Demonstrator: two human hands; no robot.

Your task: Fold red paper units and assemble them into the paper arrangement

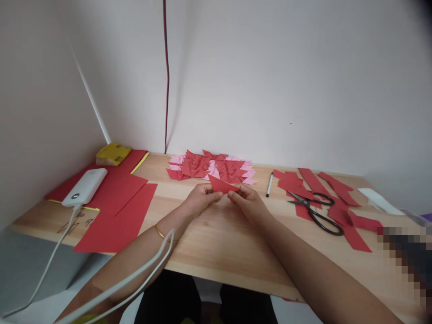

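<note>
A small folded piece of red paper is held up over the middle of the wooden table between my two hands. My left hand pinches its left side with thumb and fingers. On the other side my right hand grips the right corner, its thumb close to the left thumb. Just behind the hands lies a cluster of folded red and pink paper pieces, set in overlapping rows. The fingers partly hide the lower edge of the held paper.
Black-handled scissors lie open among red paper scraps on the right, near a pen. Red sheets, a white power bank with a cable and a yellow packet occupy the left. The cable loops over my left forearm.
</note>
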